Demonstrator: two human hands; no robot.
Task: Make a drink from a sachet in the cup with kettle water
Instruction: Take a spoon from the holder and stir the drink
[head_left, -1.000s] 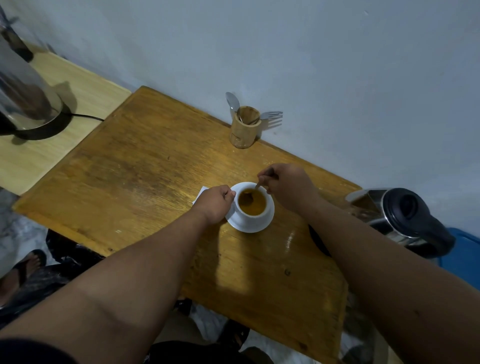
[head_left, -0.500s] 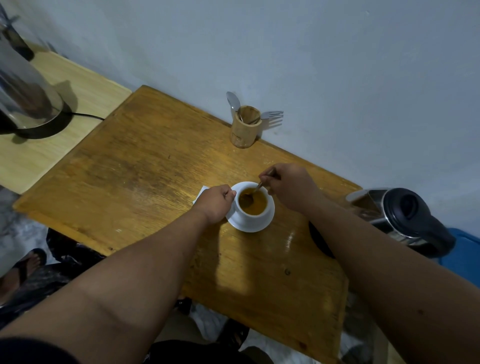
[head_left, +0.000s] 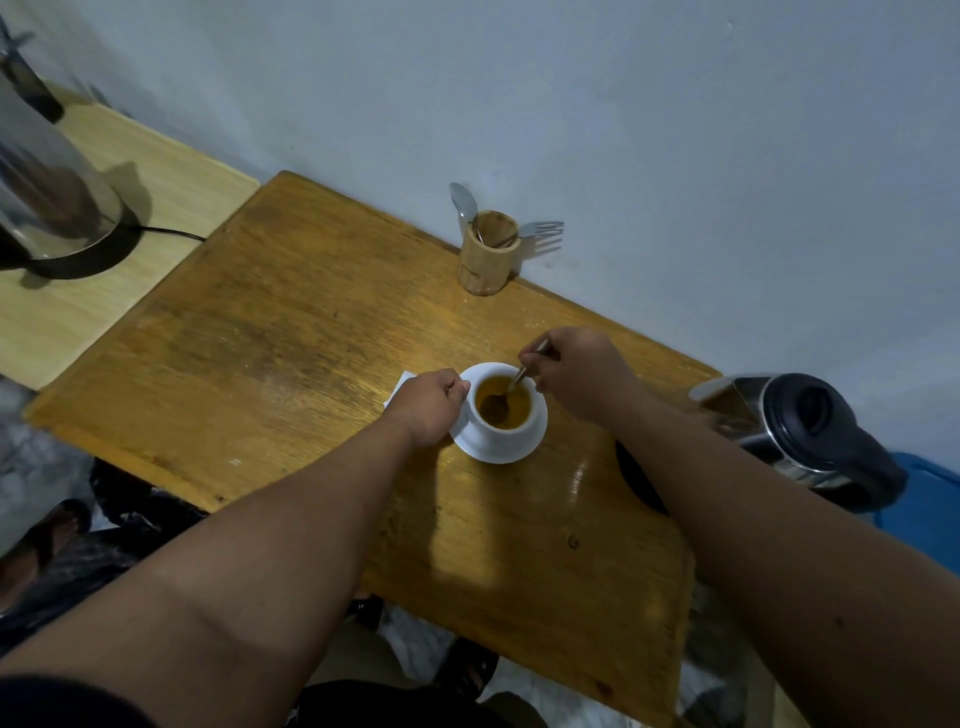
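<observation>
A white cup (head_left: 519, 432) full of brown drink stands on a white saucer (head_left: 537, 441) on the wooden table (head_left: 291, 343). My left hand (head_left: 428, 402) is closed at the cup's left side, on its handle. My right hand (head_left: 574, 371) pinches a metal spoon (head_left: 511, 389) whose bowl dips in the drink. A white sachet (head_left: 400, 387) lies flat, mostly hidden under my left hand. The steel kettle (head_left: 795, 436) with a black lid stands at the table's right edge.
A bamboo holder (head_left: 485, 254) with a spoon and a fork stands by the wall. A second steel kettle (head_left: 47, 197) sits on its base on a paler table to the left. Blue container (head_left: 924, 499) at the far right.
The spoon's bowl has shifted inside the cup and my right hand has moved slightly with it. My left hand has stayed at the cup.
</observation>
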